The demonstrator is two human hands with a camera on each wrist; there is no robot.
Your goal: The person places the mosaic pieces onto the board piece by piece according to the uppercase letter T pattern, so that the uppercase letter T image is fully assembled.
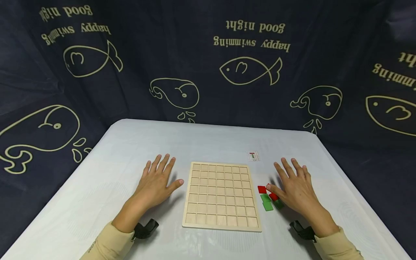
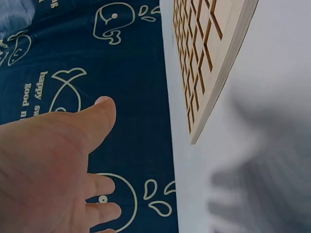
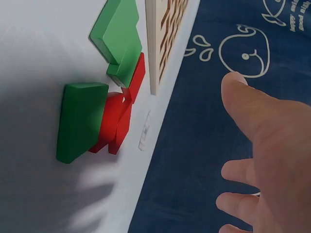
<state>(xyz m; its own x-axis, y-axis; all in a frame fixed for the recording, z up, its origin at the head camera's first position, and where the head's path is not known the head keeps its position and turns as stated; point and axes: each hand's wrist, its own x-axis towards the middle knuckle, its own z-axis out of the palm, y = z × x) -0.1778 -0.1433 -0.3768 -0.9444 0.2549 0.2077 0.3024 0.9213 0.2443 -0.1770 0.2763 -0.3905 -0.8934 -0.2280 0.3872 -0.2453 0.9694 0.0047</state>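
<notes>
A pale wooden grid board (image 1: 221, 195) lies flat in the middle of the white table (image 1: 208, 144). My left hand (image 1: 158, 181) hovers just left of the board, fingers spread and straight, holding nothing; in the left wrist view the board's edge (image 2: 214, 73) is beside the thumb. My right hand (image 1: 294, 184) hovers right of the board with spread fingers, its thumb over a small pile of red tiles (image 1: 261, 189) and green tiles (image 1: 267, 202). The right wrist view shows the green tiles (image 3: 81, 121) and red tiles (image 3: 116, 124) beside the board, apart from the palm (image 3: 272, 160).
A small printed card (image 1: 253, 156) with a coloured pattern lies beyond the board's far right corner. A dark blue cloth (image 1: 208, 54) with fish and whale drawings hangs behind and around the table. Black wrist mounts (image 1: 145, 229) sit near the front edge.
</notes>
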